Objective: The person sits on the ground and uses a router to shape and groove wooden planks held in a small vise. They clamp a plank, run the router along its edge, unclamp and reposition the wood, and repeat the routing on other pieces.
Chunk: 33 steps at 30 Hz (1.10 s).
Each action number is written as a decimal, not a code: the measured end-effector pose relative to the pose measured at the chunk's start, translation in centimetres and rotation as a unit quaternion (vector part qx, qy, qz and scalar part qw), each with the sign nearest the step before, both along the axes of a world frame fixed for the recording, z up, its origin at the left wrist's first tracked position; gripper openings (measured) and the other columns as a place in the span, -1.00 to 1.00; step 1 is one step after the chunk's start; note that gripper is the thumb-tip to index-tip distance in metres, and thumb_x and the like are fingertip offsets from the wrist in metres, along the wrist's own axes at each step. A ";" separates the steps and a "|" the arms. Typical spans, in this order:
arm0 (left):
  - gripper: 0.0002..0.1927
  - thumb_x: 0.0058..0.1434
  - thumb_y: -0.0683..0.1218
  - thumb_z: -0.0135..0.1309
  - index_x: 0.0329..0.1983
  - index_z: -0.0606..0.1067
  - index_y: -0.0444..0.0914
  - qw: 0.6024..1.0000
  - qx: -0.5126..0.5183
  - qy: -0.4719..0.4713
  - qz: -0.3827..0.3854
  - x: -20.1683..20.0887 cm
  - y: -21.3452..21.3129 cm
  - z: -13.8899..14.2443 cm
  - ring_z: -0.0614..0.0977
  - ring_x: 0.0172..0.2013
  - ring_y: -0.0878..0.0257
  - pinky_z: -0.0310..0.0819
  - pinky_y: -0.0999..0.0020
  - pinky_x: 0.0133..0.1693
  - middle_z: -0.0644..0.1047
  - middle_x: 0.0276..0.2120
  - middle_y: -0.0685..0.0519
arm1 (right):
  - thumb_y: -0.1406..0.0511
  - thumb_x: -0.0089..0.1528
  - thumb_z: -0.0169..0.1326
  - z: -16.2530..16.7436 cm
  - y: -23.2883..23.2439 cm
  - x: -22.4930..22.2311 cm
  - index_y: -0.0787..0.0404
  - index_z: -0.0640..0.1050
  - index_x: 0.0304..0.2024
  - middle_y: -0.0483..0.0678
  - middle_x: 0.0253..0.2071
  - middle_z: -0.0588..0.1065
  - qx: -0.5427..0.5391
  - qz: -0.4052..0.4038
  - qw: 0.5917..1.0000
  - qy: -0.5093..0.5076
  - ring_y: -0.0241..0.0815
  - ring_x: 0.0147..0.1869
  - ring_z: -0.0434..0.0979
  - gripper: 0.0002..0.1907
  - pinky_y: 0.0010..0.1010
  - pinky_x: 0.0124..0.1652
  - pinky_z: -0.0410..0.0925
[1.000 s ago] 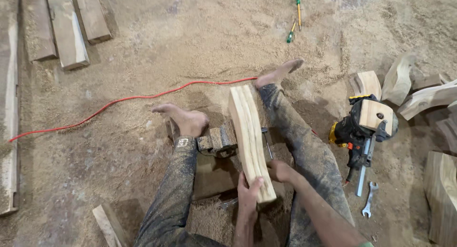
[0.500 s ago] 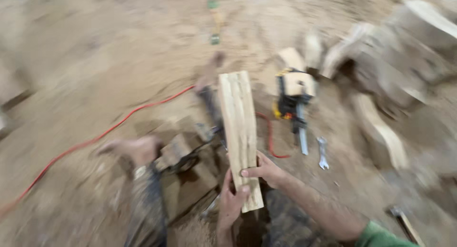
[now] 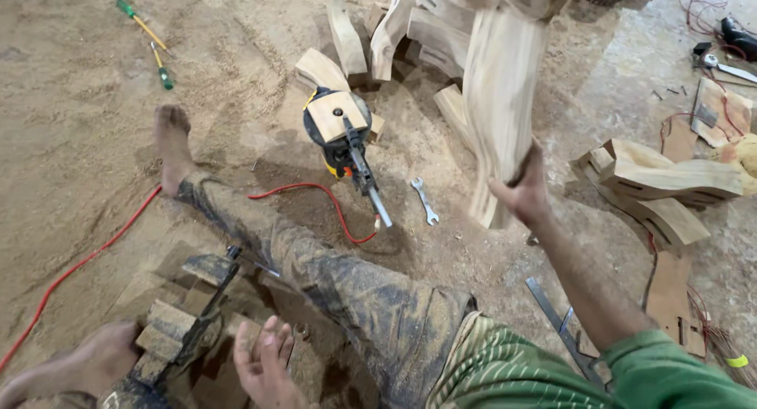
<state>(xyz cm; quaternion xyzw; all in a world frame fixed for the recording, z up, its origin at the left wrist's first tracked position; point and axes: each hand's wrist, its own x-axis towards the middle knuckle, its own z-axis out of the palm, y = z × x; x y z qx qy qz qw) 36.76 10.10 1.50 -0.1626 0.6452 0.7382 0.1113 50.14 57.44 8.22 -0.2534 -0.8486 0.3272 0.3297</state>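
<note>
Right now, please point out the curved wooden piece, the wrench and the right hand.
curved wooden piece [image 3: 498, 102], head view, middle of its face
wrench [image 3: 425, 201], head view, its shaft
right hand [image 3: 522, 192], head view, back of hand

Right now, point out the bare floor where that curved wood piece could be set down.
Bare sawdust floor lies left of the outstretched foot, below the screwdrivers. A smaller patch sits between the wrench and the right hand. Crowded: the wood stack above and the cut pieces on the right.

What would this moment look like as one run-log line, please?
right hand: holds plank raised | left hand: open, empty, near clamp
</note>
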 end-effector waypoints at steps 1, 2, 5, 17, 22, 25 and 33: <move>-0.43 0.40 -0.16 -0.11 0.47 0.15 -0.34 1.000 -0.010 -0.016 0.005 0.0 0.3 -0.3 0.64 -0.01 0.05 0.60 0.20 0.02 0.54 0.08 -0.23 | 0.36 -0.05 0.23 -1.0 0.8 1.0 0.22 0.14 0.41 0.20 0.11 0.38 0.120 -0.034 0.992 -0.026 0.14 0.18 0.51 -0.02 -0.01 0.06 0.46; -0.43 0.39 -0.17 -0.12 0.47 0.15 -0.33 0.999 -0.022 -0.034 0.010 0.0 0.5 -0.7 0.65 -0.03 0.05 0.60 0.20 0.01 0.54 0.07 -0.23 | 0.33 -0.04 0.26 -2.5 0.7 2.0 0.19 0.12 0.44 0.23 0.10 0.36 0.237 -0.066 0.968 -0.053 0.18 0.18 0.46 0.02 0.06 0.10 0.43; -0.44 0.38 -0.21 -0.08 0.44 0.19 -0.39 0.999 -0.004 -0.016 -0.046 0.2 0.7 -2.9 0.64 -0.05 0.04 0.59 0.19 0.00 0.54 0.08 -0.20 | 0.43 0.09 0.21 -6.4 1.2 2.1 -0.16 0.16 0.47 0.13 0.06 0.38 0.295 -0.122 0.860 -0.398 0.07 0.13 0.41 -0.04 0.00 0.04 0.40; -0.49 0.41 -0.24 -0.12 0.43 0.22 -0.35 0.991 -0.107 -0.072 -0.044 0.4 0.3 -6.6 0.63 -0.04 0.08 0.60 0.19 -0.04 0.53 0.08 -0.20 | 0.37 0.01 0.19 -14.4 1.2 2.4 0.31 0.19 0.41 0.25 0.19 0.44 -0.545 0.039 0.831 -0.099 0.04 0.13 0.56 -0.09 -0.16 0.03 0.52; -0.47 0.41 -0.23 -0.11 0.44 0.19 -0.33 0.990 -0.105 -0.071 -0.057 0.5 0.1 -7.2 0.63 -0.03 0.07 0.61 0.15 -0.01 0.52 0.09 -0.19 | 0.32 -0.02 0.12 -8.6 -0.7 1.3 0.16 0.06 0.47 0.23 0.17 0.40 -0.582 0.142 0.800 0.024 0.03 0.09 0.55 0.00 -0.07 0.01 0.50; -0.42 0.39 -0.23 -0.08 0.48 0.16 -0.30 0.991 -0.092 -0.084 -0.037 -0.8 0.0 -10.6 0.64 -0.07 0.03 0.62 0.10 -0.03 0.52 0.07 -0.23 | 0.31 0.01 0.15 -3.6 -1.3 -0.3 0.27 0.07 0.46 0.29 0.19 0.41 -0.593 0.177 0.782 0.074 0.08 0.15 0.55 -0.01 -0.05 0.09 0.50; -0.27 0.35 -0.20 -0.04 0.57 0.05 -0.26 0.995 -0.057 -0.051 -0.070 -2.3 -2.3 -17.3 0.65 -0.10 -0.04 0.61 0.02 -0.11 0.53 0.08 -0.29 | 0.30 0.01 0.20 1.6 -3.3 -0.3 0.35 0.14 0.45 0.24 0.25 0.43 -0.537 0.243 0.801 0.110 0.02 0.23 0.55 -0.02 -0.12 0.12 0.50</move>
